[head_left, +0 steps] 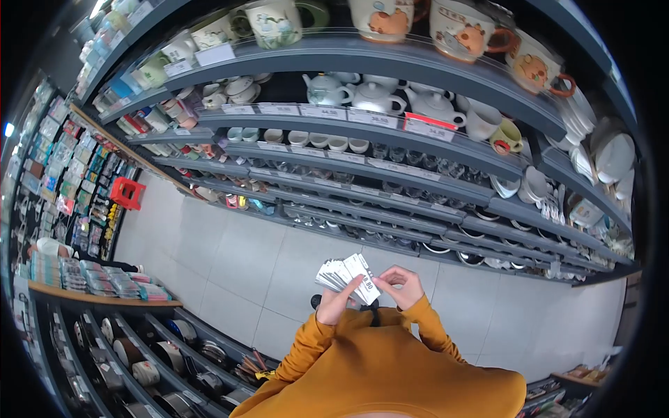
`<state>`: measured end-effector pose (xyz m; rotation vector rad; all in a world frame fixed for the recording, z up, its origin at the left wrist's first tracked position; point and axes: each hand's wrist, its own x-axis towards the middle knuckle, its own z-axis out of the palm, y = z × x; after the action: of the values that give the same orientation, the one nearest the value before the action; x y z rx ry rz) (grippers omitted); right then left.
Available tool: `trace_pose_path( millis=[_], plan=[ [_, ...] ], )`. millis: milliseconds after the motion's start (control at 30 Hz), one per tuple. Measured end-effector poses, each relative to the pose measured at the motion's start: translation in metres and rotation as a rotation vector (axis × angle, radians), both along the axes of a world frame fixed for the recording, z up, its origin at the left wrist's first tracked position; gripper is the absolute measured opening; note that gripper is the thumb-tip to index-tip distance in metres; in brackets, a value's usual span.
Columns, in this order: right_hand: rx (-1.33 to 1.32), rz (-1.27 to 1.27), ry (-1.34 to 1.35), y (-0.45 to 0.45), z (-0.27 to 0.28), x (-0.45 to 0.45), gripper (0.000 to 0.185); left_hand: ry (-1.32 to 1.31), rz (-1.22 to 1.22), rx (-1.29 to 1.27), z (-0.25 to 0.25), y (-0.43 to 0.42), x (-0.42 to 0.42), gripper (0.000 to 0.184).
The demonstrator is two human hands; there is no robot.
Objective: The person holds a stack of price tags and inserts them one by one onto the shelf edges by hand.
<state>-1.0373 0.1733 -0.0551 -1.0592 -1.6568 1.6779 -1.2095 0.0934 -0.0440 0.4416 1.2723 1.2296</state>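
A fanned stack of white printed price tags [334, 274] is held in front of my body. My left hand [336, 306] is closed around its lower part, with the thumb over the front. At the right edge of the front price tag [361, 270], which shows large black digits, my right hand [404, 287] has thumb and index finger pinched together. The small print is too small to read. Mustard-coloured sleeves cover both my arms.
Ahead runs a tall curved shelf [313, 129] with teapots [376, 97], cups, glasses and animal-print mugs [463, 35]. A shelf of cookware [167, 352] stands lower left. A red stool [127, 193] is on the tiled floor [230, 244], far left. Someone's arm [111, 265] shows behind packaged goods.
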Motion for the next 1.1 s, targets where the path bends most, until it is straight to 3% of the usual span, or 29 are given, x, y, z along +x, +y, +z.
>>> trace_pose_path(
  millis=[233, 367, 467, 733, 867, 1100],
  plan=[
    [0.136, -0.108, -0.073, 0.003, 0.023, 0.027, 0.019, 0.006, -0.147, 0.089, 0.012, 0.021, 0.021, 0.027],
    [0.183, -0.172, -0.068, 0.005, 0.032, 0.041, 0.017, -0.168, -0.137, 0.086, 0.004, 0.021, 0.025, 0.034],
    [-0.013, -0.264, 0.149, 0.004, 0.025, 0.044, 0.011, -0.270, -0.181, 0.119, 0.017, 0.020, 0.025, 0.041],
    [0.035, -0.342, 0.368, 0.006, 0.040, 0.022, 0.011, -0.180, -0.196, 0.070, 0.011, -0.010, 0.009, 0.041],
    [0.164, -0.297, 0.133, 0.002, 0.047, 0.013, 0.018, -0.153, -0.178, 0.024, 0.016, -0.026, 0.000, 0.041],
    [0.069, -0.223, 0.143, -0.017, 0.039, -0.025, 0.018, -0.176, -0.155, 0.005, 0.019, -0.053, -0.022, 0.041]
  ],
)
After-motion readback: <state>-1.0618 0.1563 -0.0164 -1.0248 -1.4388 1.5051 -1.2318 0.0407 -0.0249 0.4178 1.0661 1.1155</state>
